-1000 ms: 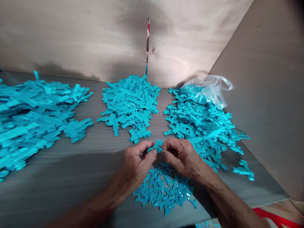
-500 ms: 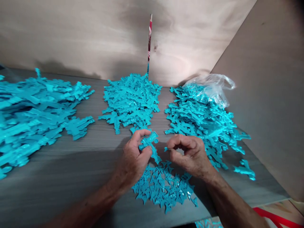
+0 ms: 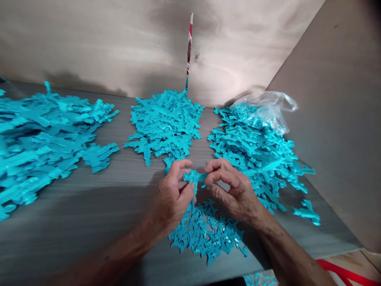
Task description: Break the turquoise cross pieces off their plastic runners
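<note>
Grey wood-grained tabletop (image 3: 125,174), pale plywood panel (image 3: 104,43) behind it; above it, your left hand (image 3: 169,196) pinches a turquoise piece (image 3: 193,177), your right hand (image 3: 233,190) curls alongside, pinch unclear.

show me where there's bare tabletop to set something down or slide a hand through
The widest bare tabletop lies between the left pile and the left forearm. Narrow lanes separate the middle pile from the left pile and the right pile. It is crowded around the left hand, right hand and teal piece, by the heap of small pieces.
</note>
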Tool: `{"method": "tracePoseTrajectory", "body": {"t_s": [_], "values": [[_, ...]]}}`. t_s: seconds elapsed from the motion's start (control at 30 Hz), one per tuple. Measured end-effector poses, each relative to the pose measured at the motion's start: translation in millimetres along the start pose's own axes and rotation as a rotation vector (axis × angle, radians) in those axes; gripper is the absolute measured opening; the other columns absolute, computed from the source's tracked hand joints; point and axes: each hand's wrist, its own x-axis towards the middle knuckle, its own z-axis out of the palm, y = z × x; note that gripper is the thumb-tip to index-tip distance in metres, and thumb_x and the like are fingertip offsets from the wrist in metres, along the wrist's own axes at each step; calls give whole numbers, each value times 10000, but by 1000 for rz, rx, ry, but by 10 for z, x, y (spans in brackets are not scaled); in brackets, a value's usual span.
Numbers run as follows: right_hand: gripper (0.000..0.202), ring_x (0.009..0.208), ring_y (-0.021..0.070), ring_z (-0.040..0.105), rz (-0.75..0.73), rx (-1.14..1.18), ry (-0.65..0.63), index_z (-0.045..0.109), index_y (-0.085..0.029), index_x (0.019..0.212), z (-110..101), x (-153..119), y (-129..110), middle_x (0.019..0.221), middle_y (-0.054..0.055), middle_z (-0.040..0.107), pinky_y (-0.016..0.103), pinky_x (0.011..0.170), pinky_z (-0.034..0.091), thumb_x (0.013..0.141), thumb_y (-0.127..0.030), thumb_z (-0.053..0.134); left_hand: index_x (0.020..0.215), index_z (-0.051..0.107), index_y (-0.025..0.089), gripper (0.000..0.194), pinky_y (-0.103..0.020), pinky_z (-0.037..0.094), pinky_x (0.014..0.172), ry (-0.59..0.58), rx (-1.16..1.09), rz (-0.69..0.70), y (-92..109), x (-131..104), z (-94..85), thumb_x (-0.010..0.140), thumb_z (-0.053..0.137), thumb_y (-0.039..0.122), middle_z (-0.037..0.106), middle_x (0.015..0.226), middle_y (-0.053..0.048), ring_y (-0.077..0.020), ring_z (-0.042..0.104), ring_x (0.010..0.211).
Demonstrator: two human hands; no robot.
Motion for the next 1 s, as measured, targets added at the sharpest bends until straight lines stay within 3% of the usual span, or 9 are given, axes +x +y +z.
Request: {"method": "tracePoseTrajectory", "body": {"t_s": [0.1, 0.2, 0.37, 0.5, 0.63, 0.77, 0.87, 1.0], "values": [[71, 1077, 193, 580, 43, 80, -41, 636, -232, 893, 0, 2, 0, 1139, 46, 559, 378, 948, 463, 910, -177, 595, 1238, 466, 254, 437, -228, 526, 542, -30, -26, -4, -7, -8, 14, 829, 603, 183, 668, 1058, -35, -83, 620, 568], [75, 1062, 189, 594, 111, 164, -57, 654, -223, 862, 9, 4, 1, 1125, 44, 577, 367, 942, 474, 899, -176, 609, 1199, 496, 238, 413, -239, 538, 569, -32, -68, -20, -13, -8, 1, 815, 644, 202, 685, 956, -26, -129, 662, 664], [77, 947, 173, 609, 273, 300, -7, 680, -200, 787, 2, 23, -4, 1111, 53, 583, 321, 802, 509, 859, -215, 655, 886, 661, 175, 112, -238, 521, 627, -46, -23, -11, 47, 19, -54, 820, 665, 266, 696, 800, -21, -147, 658, 726], [95, 877, 161, 590, 391, 449, -7, 687, -189, 765, -24, 41, 5, 1082, 61, 598, 286, 706, 490, 817, -268, 698, 872, 711, 170, 126, -222, 497, 605, -69, -11, -73, 93, 35, -72, 791, 692, 265, 710, 755, -7, -126, 632, 670], [126, 890, 167, 590, 481, 549, -8, 685, -187, 736, -58, 44, 18, 1044, 60, 618, 284, 712, 475, 794, -292, 722, 868, 709, 170, 125, -217, 508, 621, -113, -55, -101, 115, 43, -77, 761, 702, 233, 718, 755, -3, -126, 643, 678], [112, 1022, 211, 586, 470, 550, -53, 685, -198, 724, -80, 45, -3, 1039, 66, 627, 301, 737, 478, 788, -281, 725, 863, 698, 180, 98, -224, 505, 608, -115, 2, -50, 96, 40, -91, 782, 678, 231, 700, 744, 0, -126, 636, 662], [92, 1126, 229, 554, 398, 448, -78, 682, -209, 726, -67, 46, -21, 914, 53, 645, 339, 840, 467, 812, -235, 697, 877, 696, 195, 90, -228, 509, 611, -90, 103, 20, 64, 27, -93, 805, 658, 232, 699, 753, 4, -128, 643, 666], [73, 1099, 211, 573, 308, 331, -55, 679, -198, 757, -24, 40, -14, 966, 50, 652, 362, 921, 439, 828, -182, 672, 921, 690, 203, 114, -216, 523, 572, -85, 164, 58, 57, -3, -68, 828, 628, 221, 694, 686, 23, -127, 671, 608]]}}
